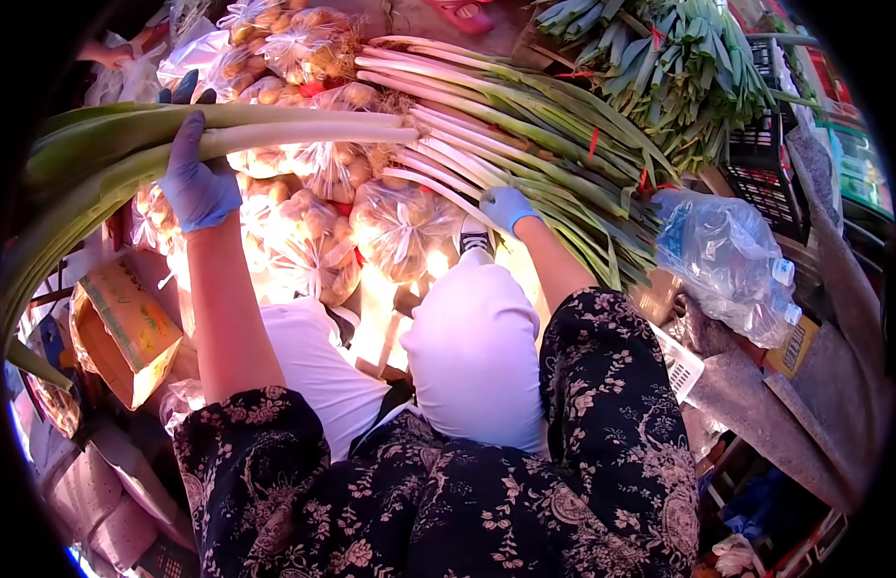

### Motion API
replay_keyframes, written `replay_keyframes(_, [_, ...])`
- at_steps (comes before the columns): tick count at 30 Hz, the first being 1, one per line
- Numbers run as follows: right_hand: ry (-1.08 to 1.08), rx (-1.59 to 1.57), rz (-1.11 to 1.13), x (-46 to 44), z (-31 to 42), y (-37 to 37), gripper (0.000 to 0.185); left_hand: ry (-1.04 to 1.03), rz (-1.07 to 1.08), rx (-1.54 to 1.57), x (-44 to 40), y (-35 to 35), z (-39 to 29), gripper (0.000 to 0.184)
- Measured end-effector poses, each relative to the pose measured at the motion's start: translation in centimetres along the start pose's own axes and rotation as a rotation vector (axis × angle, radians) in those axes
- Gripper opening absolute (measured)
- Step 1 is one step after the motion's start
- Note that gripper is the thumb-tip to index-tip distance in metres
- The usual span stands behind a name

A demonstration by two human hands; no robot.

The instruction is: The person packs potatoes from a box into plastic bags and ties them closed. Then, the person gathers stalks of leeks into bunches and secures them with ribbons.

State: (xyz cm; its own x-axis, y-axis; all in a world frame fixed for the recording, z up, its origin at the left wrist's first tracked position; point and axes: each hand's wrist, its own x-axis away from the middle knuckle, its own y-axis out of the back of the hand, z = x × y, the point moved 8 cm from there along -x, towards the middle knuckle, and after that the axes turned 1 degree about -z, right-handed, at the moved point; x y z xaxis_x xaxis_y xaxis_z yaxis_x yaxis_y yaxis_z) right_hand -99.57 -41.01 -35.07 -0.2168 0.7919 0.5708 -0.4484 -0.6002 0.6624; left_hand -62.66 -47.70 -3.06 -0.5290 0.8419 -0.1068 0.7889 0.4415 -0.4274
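My left hand (199,183), in a blue glove, is closed around a few long green onions (303,133) held up at the left, their white ends pointing right and their green leaves hanging left. My right hand (507,208), also gloved, reaches down to the near side of a big pile of green onions (525,125) in front of me. Its fingers are curled on a white stalk (434,185) at the pile's edge; the fingertips are partly hidden.
Clear bags of round brown produce (308,246) lie left of the pile. Leafy bundles (679,67) tied with red stand at the back right, by a black crate (756,169). Bagged plastic bottles (723,260) lie right. A cardboard box (130,332) is left. Another person's hand (109,54) shows top left.
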Motion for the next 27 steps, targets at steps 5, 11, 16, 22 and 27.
replay_keyframes(5, [-0.323, 0.102, 0.129, -2.4, -2.9, -6.0, 0.027, 0.067, 0.097, -0.151, 0.3, -0.6, 1.5, 0.046])
replay_keyframes(11, [-0.424, 0.221, 0.167, -1.9, -3.3, -6.3, 0.026, 0.143, 0.044, -0.208, 0.3, 0.8, 2.9, 0.052])
replay_keyframes(16, [-0.494, 0.093, 0.232, -1.1, -6.6, -8.3, 0.027, 0.180, 0.040, -0.168, 0.5, 0.5, 3.3, 0.050])
replay_keyframes(22, [-1.019, -1.431, -0.278, 3.1, -11.7, -14.1, 0.013, 0.141, 0.074, -0.092, 0.4, 1.0, 2.2, 0.050])
replay_keyframes(27, [-1.057, -2.204, -0.607, 2.3, -18.6, -15.9, 0.015, 0.078, 0.116, -0.066, 0.6, 1.8, 0.9, 0.048])
